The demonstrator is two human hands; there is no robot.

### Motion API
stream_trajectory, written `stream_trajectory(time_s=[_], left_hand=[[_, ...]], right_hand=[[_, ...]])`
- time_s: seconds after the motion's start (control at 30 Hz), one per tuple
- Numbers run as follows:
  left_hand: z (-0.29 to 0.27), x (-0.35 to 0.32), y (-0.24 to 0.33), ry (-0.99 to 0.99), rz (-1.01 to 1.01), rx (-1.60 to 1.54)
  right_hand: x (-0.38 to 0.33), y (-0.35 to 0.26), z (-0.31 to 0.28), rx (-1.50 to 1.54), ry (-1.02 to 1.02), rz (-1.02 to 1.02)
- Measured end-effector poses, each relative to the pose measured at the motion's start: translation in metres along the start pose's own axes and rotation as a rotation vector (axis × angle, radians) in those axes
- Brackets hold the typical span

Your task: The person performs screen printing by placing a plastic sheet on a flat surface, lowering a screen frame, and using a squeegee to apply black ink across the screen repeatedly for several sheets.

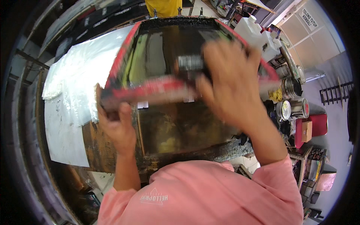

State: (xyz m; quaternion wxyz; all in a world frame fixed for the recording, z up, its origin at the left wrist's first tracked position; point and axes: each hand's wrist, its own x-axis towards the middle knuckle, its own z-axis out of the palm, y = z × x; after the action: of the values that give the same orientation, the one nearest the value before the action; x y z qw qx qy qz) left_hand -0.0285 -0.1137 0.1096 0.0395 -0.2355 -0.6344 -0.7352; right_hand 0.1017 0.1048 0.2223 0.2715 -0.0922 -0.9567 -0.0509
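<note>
A screen printing frame (pixel 123 92) with red and black sides is tilted up over the dark, stained work table (pixel 112 148). My left hand (pixel 119 129) is closed round its near left corner, thumb on the near side. Over the right part of the frame, my right hand (pixel 234 84) is closed on a dark block that looks like a squeegee (pixel 189 64); motion smears this hand and the block. Dark mesh (pixel 153 56) with yellow-green streaks along its sides fills the frame. Small white tabs (pixel 143 104) show just under the near rail.
White sheets (pixel 80 71) cover the table's left side. Clamps (pixel 179 12) stand at the far edge, with a person in yellow (pixel 164 6) beyond. White jugs (pixel 249 28) and several cans (pixel 300 108) crowd the right. Long racks (pixel 28 123) run along the left.
</note>
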Motion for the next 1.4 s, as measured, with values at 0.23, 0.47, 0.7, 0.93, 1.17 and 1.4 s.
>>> stream_trajectory(time_s=[0.23, 0.47, 0.7, 0.93, 1.17, 1.4], left_hand=[[-0.005, -0.004, -0.08, -0.456, -0.035, 1.518], [0.027, 0.043, -0.07, -0.192, 0.132, 0.886], [-0.108, 0.08, -0.114, 0.137, -0.042, 1.023], [-0.148, 0.079, -0.134, 0.106, 0.093, 1.071], [0.032, -0.003, -0.13, -0.602, 0.242, 1.16], [0.07, -0.003, -0.133, -0.608, 0.142, 0.897]], right_hand=[[0.088, 0.027, -0.028, 0.001, 0.163, -0.018], [0.117, 0.051, -0.028, 0.122, 0.088, 0.041], [0.108, 0.051, -0.026, 0.209, 0.146, 0.039], [0.111, 0.039, -0.027, 0.259, 0.2, 0.048], [0.108, 0.036, -0.038, 0.174, 0.207, 0.003], [0.089, 0.034, -0.027, 0.044, 0.195, 0.011]])
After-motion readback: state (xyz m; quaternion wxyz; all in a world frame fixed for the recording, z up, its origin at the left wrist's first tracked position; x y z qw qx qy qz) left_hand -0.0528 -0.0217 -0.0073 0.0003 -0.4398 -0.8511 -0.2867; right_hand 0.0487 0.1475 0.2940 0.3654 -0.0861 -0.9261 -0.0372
